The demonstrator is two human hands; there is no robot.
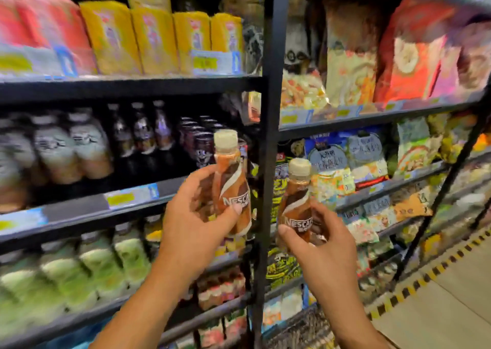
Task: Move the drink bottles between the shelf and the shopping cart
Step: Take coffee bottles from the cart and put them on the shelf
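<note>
Your left hand (196, 216) grips one bottle (233, 186), your right hand (316, 242) another bottle (297, 208), both just before the post (268, 162). Keep them upright and set the left-hand one left of the post first.

At centre frame, the left hand (196, 216) gripped one coffee bottle (232, 181) upright; the right hand (318, 239) gripped a second bottle (297, 202) just lower right. Behind stood the shelf (132, 87), blurred bottles at left, snack bags (353, 56) upper right.
</note>
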